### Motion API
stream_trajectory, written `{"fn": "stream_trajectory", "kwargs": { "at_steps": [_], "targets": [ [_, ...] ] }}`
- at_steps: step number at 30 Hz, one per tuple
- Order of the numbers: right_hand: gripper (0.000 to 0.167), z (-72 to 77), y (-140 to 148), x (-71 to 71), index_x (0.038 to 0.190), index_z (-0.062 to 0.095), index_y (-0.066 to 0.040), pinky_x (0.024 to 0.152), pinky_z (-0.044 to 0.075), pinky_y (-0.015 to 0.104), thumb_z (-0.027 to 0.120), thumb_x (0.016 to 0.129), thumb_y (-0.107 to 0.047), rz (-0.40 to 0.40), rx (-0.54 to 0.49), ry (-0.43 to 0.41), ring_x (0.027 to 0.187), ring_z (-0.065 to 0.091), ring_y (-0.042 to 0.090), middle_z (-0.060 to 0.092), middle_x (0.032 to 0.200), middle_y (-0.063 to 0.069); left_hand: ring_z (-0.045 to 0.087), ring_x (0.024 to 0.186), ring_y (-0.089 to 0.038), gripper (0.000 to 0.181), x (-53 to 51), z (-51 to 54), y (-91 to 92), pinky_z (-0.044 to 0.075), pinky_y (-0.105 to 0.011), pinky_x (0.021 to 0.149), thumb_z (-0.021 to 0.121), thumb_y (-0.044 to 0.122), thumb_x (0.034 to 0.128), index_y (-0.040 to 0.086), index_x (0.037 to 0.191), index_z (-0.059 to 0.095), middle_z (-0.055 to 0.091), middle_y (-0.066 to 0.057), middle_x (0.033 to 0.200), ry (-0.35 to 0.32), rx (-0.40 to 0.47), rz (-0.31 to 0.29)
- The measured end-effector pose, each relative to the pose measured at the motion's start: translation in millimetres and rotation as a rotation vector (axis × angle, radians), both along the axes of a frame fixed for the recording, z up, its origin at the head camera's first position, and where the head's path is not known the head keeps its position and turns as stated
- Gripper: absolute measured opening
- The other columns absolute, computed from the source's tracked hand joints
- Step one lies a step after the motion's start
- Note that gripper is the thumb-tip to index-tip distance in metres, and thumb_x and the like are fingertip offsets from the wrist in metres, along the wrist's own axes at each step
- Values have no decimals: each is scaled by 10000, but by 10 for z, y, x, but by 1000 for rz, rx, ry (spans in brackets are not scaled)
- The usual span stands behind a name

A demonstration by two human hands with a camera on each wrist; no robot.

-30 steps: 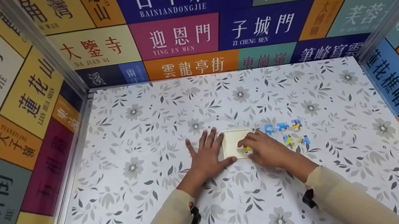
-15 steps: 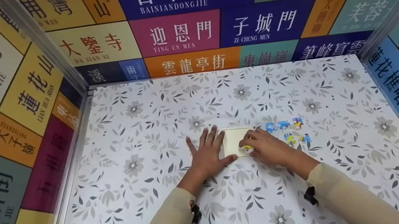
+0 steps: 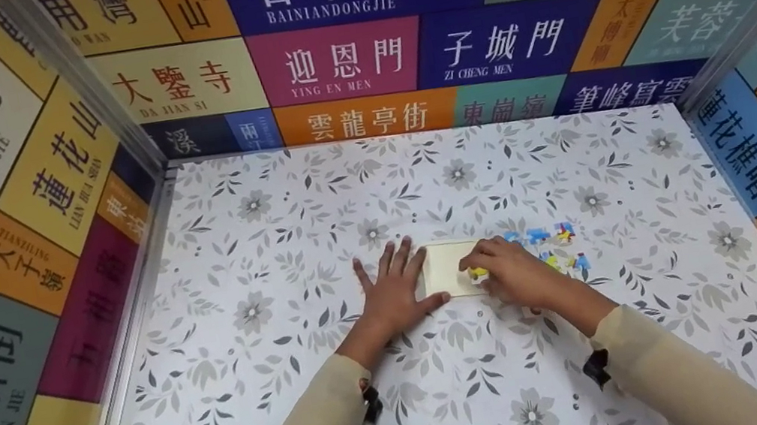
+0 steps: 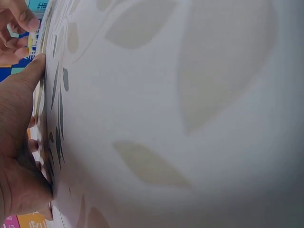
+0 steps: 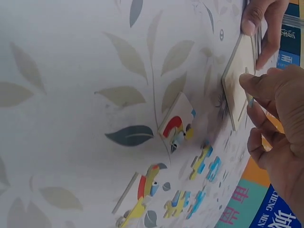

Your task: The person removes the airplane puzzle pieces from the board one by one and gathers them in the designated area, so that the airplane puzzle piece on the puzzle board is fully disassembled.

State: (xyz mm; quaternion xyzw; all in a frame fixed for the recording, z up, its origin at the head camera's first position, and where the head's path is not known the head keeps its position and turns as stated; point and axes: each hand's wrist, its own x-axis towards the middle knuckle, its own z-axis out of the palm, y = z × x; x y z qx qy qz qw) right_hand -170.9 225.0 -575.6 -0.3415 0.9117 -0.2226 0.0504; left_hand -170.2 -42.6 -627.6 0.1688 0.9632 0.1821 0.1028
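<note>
A small pale tray-like board [image 3: 445, 272] lies on the patterned table in the head view. My left hand [image 3: 393, 295] rests spread at its left side, fingers straight, thumb tip at the board's lower left corner. Over the board's right side, my right hand [image 3: 519, 272] pinches a puzzle piece [image 3: 478, 273] with some yellow on it between thumb and fingers. In the right wrist view only a sliver of this piece [image 5: 250, 101] shows between the fingertips, just at the board's surface. Whether it touches the board I cannot tell. The right hand hides the board's right edge.
Several loose puzzle pieces [image 3: 564, 233] in blue, yellow and red lie right of the board, partly behind the right hand. In the right wrist view two nearer pieces [image 5: 176, 124] show red and yellow. Panels with lettering [image 3: 336, 63] wall in the table's back and sides.
My right hand has shifted slightly to the right over the board, still pinching the puzzle piece. The left hand stays in place beside the board.
</note>
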Motion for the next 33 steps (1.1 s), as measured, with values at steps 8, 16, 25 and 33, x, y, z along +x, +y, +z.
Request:
{"fn": "stream_trajectory", "kwargs": {
  "at_steps": [8,16,25,33],
  "targets": [
    [406,51,301,165,1247,753,-137,838,456,546,872,891,17,-38,-9,41,1038,631,291,732,1211,43,58,1759,-330,1016,-11,22,24,-43,-855,1277,581,807,987,261,1782,260,111,-28,1888,-24,18,-13],
    [402,59,625,329,1190,727,-108,816,367,427,833,843,64,-48,-64,43,992,616,252,738,1167,8,87,1758,-308,1000,-33,68,35,-31,-846,1287,640,784,973,283,1769,300,161,-11,1881,-40,13,16],
    [502,52,1002,484,1148,690,-161,753,421,354,888,781,119,-66,-138,88,904,629,239,738,1079,19,121,1754,-295,1020,-42,90,53,-7,-838,1295,677,805,939,307,1757,327,188,14,1875,-54,-6,38],
    [487,45,1315,575,1179,688,-124,801,586,427,903,805,103,-177,-85,14,955,683,248,708,1049,8,145,1749,-302,1024,-47,114,63,16,-848,1288,686,805,932,295,1750,341,201,6,1872,-35,-20,43]
  ]
}}
